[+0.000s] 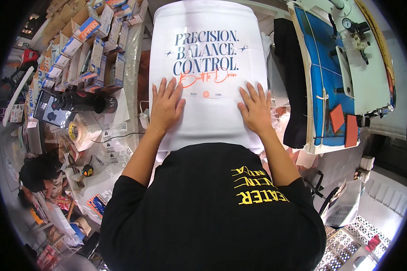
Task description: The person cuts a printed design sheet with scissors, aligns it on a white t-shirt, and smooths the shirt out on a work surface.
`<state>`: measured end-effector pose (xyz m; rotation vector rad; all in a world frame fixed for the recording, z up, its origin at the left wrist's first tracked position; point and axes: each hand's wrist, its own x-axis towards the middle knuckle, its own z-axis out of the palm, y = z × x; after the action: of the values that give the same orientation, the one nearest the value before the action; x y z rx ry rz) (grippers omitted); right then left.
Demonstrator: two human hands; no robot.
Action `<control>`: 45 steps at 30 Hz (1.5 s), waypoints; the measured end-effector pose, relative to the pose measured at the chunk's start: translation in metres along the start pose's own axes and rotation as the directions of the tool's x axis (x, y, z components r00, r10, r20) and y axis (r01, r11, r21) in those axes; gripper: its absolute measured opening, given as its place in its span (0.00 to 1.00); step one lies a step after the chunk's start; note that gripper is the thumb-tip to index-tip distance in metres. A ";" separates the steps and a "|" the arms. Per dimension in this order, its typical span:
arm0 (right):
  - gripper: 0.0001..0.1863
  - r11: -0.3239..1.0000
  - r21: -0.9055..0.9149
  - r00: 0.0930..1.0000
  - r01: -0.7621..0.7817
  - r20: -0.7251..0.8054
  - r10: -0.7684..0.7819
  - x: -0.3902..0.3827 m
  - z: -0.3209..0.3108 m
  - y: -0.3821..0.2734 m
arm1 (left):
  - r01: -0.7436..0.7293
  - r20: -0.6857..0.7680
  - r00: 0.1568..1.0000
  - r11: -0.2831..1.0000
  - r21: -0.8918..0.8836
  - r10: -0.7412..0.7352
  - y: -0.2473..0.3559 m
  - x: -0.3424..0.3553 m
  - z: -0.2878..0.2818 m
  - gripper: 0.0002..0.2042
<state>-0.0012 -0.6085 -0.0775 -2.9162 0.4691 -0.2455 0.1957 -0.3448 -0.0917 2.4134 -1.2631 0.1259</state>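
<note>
Pressing: both my hands lie open and flat, fingers spread, on one white printed sheet (206,67).
Left hand (166,106): palm down near the sheet's left edge, gripping nothing.
Right hand (256,110): palm down near its right edge, gripping nothing.
Sheet: straight ahead, its near edge at my black shirt (203,212).
Room: clutter and stacked boxes (92,49) crowd the left; one black cloth (291,81) hangs just right.
Far right: one blue press (323,77).
</note>
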 end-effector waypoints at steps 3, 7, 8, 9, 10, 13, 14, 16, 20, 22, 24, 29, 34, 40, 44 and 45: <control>0.26 0.999 -0.012 0.998 -0.045 -0.054 0.045 0.004 0.004 0.008 | 0.004 -0.004 1.000 1.000 0.020 -0.004 0.013 0.003 0.002 0.22; 0.28 0.993 0.111 0.991 -0.031 -0.124 0.045 0.014 0.008 -0.013 | 0.007 -0.008 1.000 1.000 0.026 -0.007 0.020 0.006 0.000 0.21; 0.28 0.991 0.131 0.994 0.013 -0.111 0.001 0.017 0.005 -0.029 | 0.008 -0.010 1.000 1.000 0.023 -0.008 0.020 0.006 0.000 0.21; 0.28 0.987 0.152 0.994 0.058 -0.099 -0.043 0.018 0.002 -0.043 | 0.016 -0.005 1.000 1.000 0.013 -0.016 0.020 0.007 -0.001 0.21; 0.29 0.991 0.060 0.993 0.120 -0.001 -0.121 0.017 -0.003 -0.053 | 0.024 -0.003 1.000 1.000 0.003 -0.024 0.020 0.008 -0.002 0.21; 0.29 0.987 0.030 0.984 0.159 0.080 -0.161 0.013 0.004 -0.053 | 0.037 -0.001 0.999 0.999 -0.001 -0.037 0.018 0.007 -0.003 0.21; 0.29 0.984 0.051 0.984 0.170 0.054 -0.172 0.013 0.003 -0.052 | 0.041 -0.003 0.999 0.999 0.000 -0.041 0.018 0.006 -0.003 0.21; 0.27 0.985 0.087 0.987 0.146 0.048 -0.150 0.015 0.000 -0.052 | 0.046 -0.011 0.999 0.999 -0.012 -0.046 0.019 0.007 -0.003 0.21; 0.26 0.991 0.122 0.997 0.059 -0.053 -0.053 0.017 0.004 -0.038 | 0.050 -0.002 0.999 0.998 -0.025 -0.050 0.016 0.005 0.000 0.21; 0.26 0.997 0.071 0.997 -0.010 -0.071 0.015 0.018 0.007 -0.024 | 0.031 -0.014 0.999 0.999 -0.018 -0.031 0.013 0.007 0.001 0.21; 0.25 0.997 0.059 0.996 -0.047 -0.078 0.051 0.015 0.008 -0.015 | 0.020 -0.007 1.000 1.000 -0.017 -0.020 0.011 0.008 0.002 0.22; 0.25 0.999 0.037 0.995 -0.009 -0.102 0.013 0.022 0.010 -0.013 | 0.012 0.023 1.000 1.000 -0.028 -0.011 0.002 0.019 -0.005 0.22; 0.25 0.997 0.078 0.993 -0.014 -0.113 0.023 0.034 0.010 -0.008 | 0.001 -0.072 0.997 0.999 -0.032 -0.003 -0.008 0.019 0.000 0.22; 0.25 0.994 0.090 0.994 -0.067 -0.085 0.075 0.027 0.014 0.005 | 0.027 -0.053 0.998 0.999 -0.044 -0.029 -0.015 0.018 -0.002 0.21; 0.25 0.996 0.055 0.994 -0.065 -0.079 0.070 0.026 0.008 0.002 | 0.053 -0.023 0.998 0.999 -0.012 -0.053 -0.010 0.019 -0.006 0.21; 0.24 0.997 0.051 0.994 -0.065 -0.083 0.069 0.026 0.008 0.001 | 0.056 -0.024 0.998 0.998 -0.012 -0.057 -0.009 0.020 -0.006 0.22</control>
<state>0.0245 -0.6172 -0.0817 -2.8460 0.5643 -0.3665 0.2155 -0.3529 -0.0840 2.4279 -1.1806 0.1313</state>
